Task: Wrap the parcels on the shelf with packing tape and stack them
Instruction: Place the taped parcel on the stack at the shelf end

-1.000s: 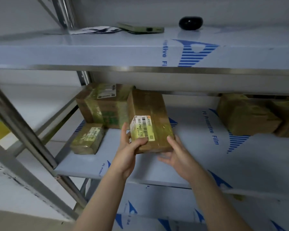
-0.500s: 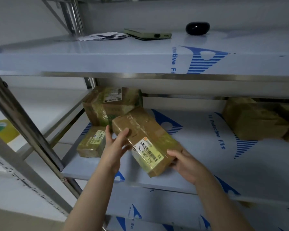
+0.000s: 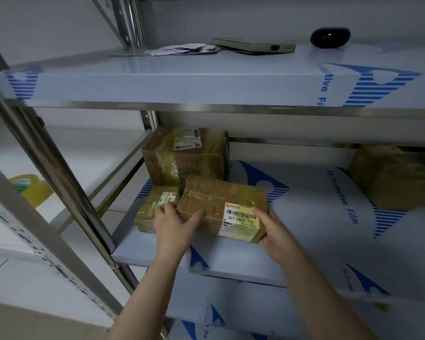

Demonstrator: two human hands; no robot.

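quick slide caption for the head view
Left hand and right hand grip a taped, labelled parcel at the shelf, beside a smaller parcel.

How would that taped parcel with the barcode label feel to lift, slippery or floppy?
Probably stiff: the parcel shows square cardboard edges between the left hand and right hand. Its glossy tape wrap may be a little slippery. Flat and boxy, it seems unlikely to roll.

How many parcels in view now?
4: large parcel back left, small parcel before it, held parcel between left hand and right hand, far-right parcel; others may hide there.
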